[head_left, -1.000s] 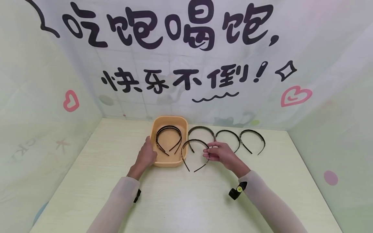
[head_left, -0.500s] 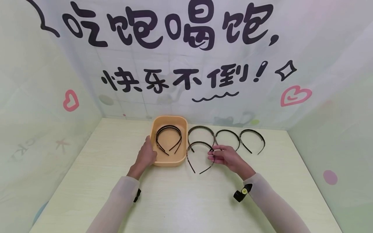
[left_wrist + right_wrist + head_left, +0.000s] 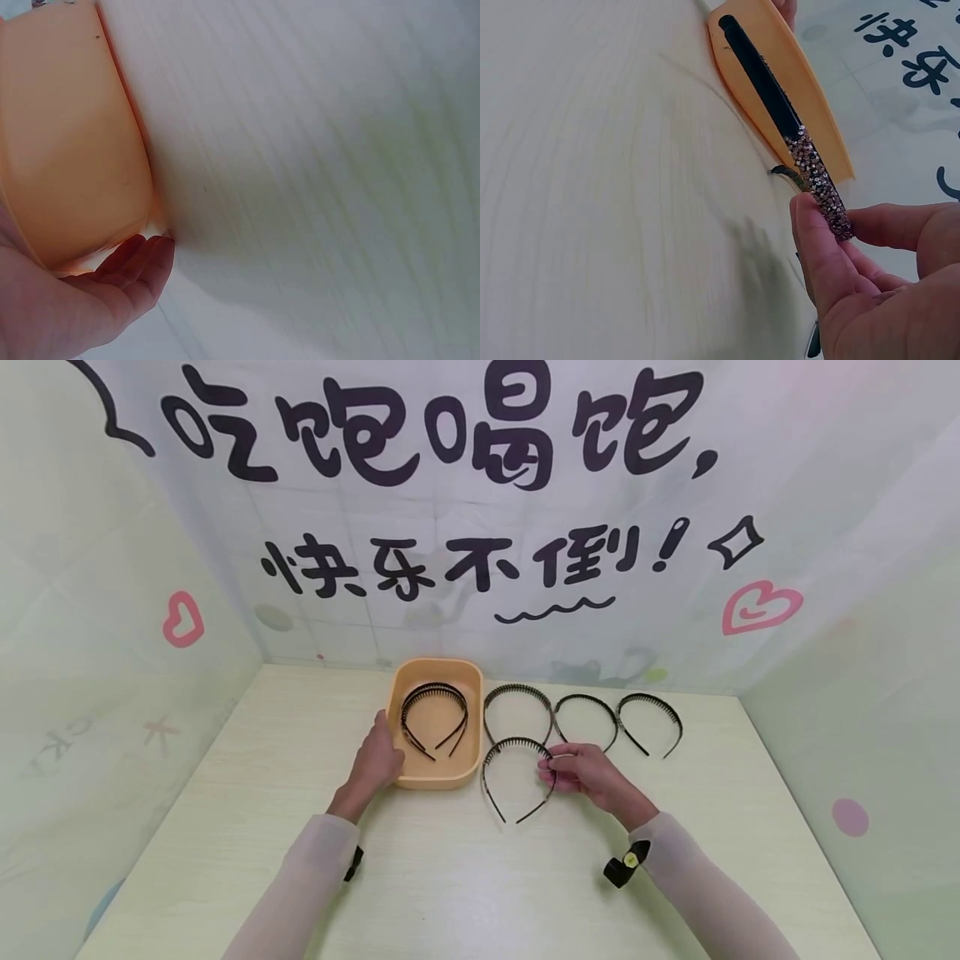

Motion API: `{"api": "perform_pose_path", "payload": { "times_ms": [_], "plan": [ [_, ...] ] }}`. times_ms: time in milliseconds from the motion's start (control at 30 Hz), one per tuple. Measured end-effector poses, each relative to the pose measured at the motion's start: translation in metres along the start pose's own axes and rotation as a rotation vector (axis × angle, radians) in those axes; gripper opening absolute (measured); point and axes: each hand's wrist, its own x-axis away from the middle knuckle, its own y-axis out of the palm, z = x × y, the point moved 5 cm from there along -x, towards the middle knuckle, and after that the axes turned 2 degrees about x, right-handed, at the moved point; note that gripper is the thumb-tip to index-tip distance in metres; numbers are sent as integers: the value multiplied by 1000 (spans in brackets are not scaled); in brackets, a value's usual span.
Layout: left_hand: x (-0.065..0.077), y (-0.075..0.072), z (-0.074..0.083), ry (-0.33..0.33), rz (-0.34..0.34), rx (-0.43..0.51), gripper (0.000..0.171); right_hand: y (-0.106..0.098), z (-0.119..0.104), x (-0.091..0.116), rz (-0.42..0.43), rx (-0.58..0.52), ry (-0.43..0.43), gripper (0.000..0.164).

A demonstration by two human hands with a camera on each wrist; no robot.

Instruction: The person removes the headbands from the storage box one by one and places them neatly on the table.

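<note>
My right hand (image 3: 588,774) pinches one side of a black toothed headband (image 3: 517,742), held with its two ends toward me. In the right wrist view that headband (image 3: 761,79) shows a glittery, stone-covered stretch between thumb and fingers. A peach-orange plastic box (image 3: 437,781) stands to the left, with black headbands (image 3: 435,687) lying overlapped inside it. My left hand (image 3: 377,756) grips the box's left side. In the left wrist view, fingers of the left hand (image 3: 112,296) curl by the end of the box (image 3: 75,135).
Three more headbands lie in a row right of the box: a toothed one (image 3: 517,688), a thin one (image 3: 585,698) and another toothed one (image 3: 649,697). The pale wooden table (image 3: 450,893) meets a printed curtain (image 3: 450,635) behind, with curtain walls at both sides.
My right hand has moved the headband right, then slightly toward me, away from the box's edge. The left hand and the box have stayed in place.
</note>
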Motion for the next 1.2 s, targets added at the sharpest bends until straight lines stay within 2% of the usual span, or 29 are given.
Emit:
{"api": "perform_pose_path", "payload": {
  "times_ms": [433,833,1200],
  "plan": [
    [0,1,-1,-2,-4,-1,79,4,8,0,-25,99,-24,34],
    [-1,1,-1,0,-3,3,78,1,0,5,-42,246,-28,32],
    [0,1,-1,-16,-12,-12,78,-1,-4,7,-40,278,-26,34]
  ]
}}
